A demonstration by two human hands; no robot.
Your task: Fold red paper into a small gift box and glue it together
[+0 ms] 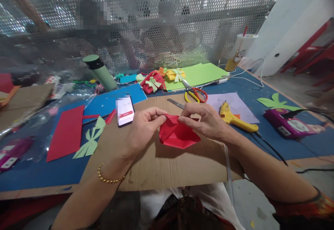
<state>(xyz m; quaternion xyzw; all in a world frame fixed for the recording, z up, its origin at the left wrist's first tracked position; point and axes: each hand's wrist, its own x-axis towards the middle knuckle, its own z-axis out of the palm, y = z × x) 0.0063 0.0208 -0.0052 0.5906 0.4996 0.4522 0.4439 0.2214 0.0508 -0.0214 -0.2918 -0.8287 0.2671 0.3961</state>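
A folded red paper piece (180, 134), shaped like a small open box or pouch, is held up over the brown cardboard sheet (146, 167). My left hand (146, 125) pinches its upper left edge between thumb and fingers. On the upper right edge, my right hand (205, 120) grips the same paper with thumb and forefinger. A yellow glue gun (237, 120) lies just right of my right hand. Beyond the hands rest scissors (194, 93) with one yellow and one red handle, and a metal blade or ruler (176, 103).
Left are a phone (125, 111), a flat red sheet (66, 132) and a pale green paper bow (91, 139). Farther back stand a green bottle (100, 72), finished red paper shapes (152, 82), green sheets (200, 75) and a drink cup (240, 52). A purple power strip (287, 124) with cables sits right.
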